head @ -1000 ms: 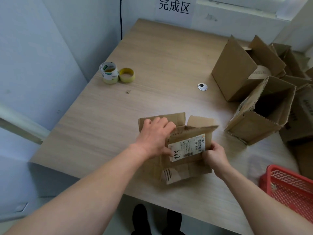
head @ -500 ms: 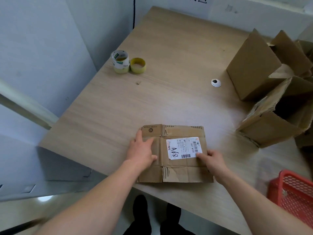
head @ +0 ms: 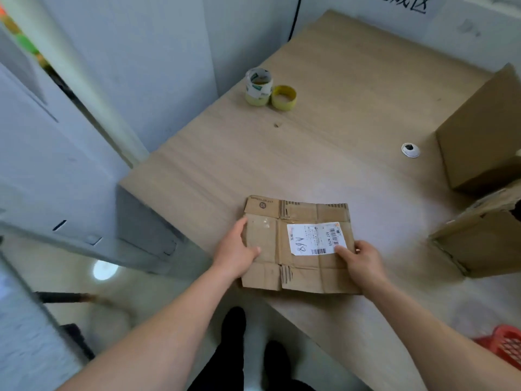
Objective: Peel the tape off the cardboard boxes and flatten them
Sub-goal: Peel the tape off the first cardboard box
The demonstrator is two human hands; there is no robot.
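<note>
Head view: the flattened box [head: 296, 244] lies low in the frame's middle, at the table's [head: 338, 94] near edge, creased, flaps spread, with a white label [head: 315, 239] on its right half. The left hand [head: 235, 253] grips its left edge, thumb on top, fingers curled under. The right hand [head: 359, 262] pinches the right edge, thumb on the label's corner. Two tape rolls [head: 269, 90] stand upper centre; unflattened boxes [head: 479, 153] sit at right, a red basket [head: 504, 344] lower right.
</note>
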